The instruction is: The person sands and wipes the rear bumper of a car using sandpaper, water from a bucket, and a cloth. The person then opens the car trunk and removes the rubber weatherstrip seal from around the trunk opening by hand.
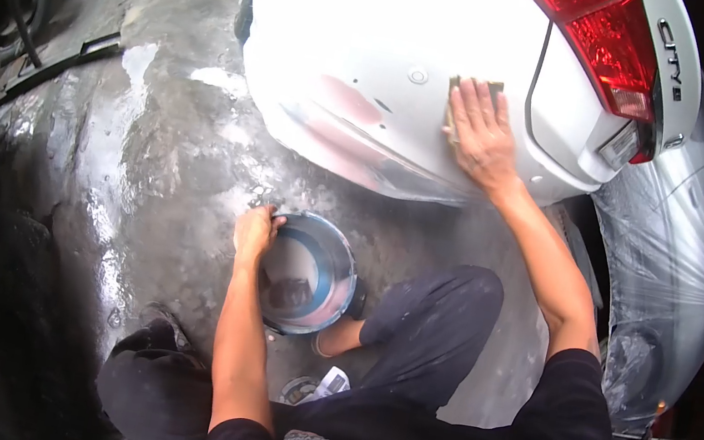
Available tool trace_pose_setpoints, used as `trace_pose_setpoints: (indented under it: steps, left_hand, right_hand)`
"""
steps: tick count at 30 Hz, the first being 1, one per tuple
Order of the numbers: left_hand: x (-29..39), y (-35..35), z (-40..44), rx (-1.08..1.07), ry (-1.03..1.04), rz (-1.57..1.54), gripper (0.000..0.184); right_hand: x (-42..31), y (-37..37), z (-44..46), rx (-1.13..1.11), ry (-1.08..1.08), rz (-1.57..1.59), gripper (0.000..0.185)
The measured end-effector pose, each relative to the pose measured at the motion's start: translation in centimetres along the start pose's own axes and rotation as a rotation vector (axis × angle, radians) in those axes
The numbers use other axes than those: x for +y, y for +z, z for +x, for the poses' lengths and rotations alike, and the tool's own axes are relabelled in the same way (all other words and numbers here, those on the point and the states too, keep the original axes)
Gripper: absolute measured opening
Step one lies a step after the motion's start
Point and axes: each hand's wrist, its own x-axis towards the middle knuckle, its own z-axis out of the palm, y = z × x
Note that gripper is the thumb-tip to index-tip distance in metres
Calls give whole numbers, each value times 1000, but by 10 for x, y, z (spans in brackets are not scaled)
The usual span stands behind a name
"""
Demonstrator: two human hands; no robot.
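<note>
My right hand presses a piece of sandpaper flat against the white car's rear bumper; the fingers cover most of the sheet, and its dark edges show around the fingertips. To the left of that hand, the bumper has pinkish-grey sanded patches and a small round mark. My left hand is closed on the rim of a bucket, thumb over the edge. Inside the bucket is cloudy liquid with a dark reflection or object that I cannot make out.
A red tail light sits above the bumper on the right. Clear plastic sheeting covers something beside the car. My bent knee is near the bucket. A small round container stands by my foot. The concrete floor looks wet.
</note>
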Motion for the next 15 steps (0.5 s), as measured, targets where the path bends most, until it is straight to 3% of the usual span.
trace_pose_setpoints:
  steps: [2,4,5,7,10,12,15]
  left_hand:
    - [-4,6,2,-107,-7,3,31]
    - [-7,4,3,-33,65,-40,33]
    - [-2,-1,-2,-14,33,-56,33]
    - [-2,-4,1,-13,27,-49,33]
    - [-3,-3,5,-42,19,-50,35]
    - [-1,2,4,-86,39,-30,36]
    - [-5,-1,8,-73,44,-15,36]
  right_hand:
    - [-26,3,9,5,95,105,57]
    - [-42,11,57,-144,-166,38,56]
    - [-33,3,62,-139,-163,39,56]
    - [-4,-12,59,-240,-420,-181,53]
    - [34,-24,22,-107,-325,-155,55]
    - [3,-18,37,-211,-227,-70,54]
    - [-33,15,77,-129,-312,-76,55]
